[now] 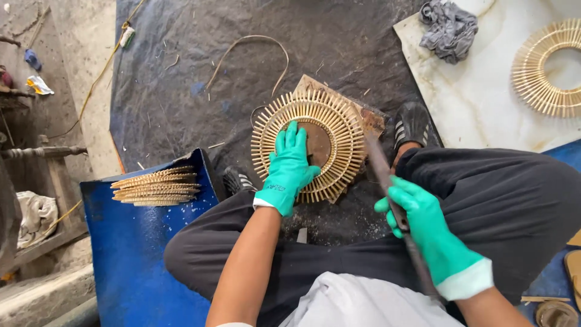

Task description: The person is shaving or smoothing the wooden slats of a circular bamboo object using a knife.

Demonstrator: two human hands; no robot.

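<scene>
While the left hand (289, 162) lies flat and open on one round stick ring (310, 144) on the floor, the right hand (422, 225) is closed around one long dark blade (387, 181). One more ring (548, 66) lies far right. Both hands wear green gloves.

Ring (339, 121) on board (372, 118), mid tarp (181, 60). Left hand (289, 166) on ring, right hand (423, 227) just right holding blade (378, 163). Stick stack (156, 186) on sheet (139, 254) at left. Second ring (535, 79) and rag (449, 27) on slab (478, 103), far right.
</scene>
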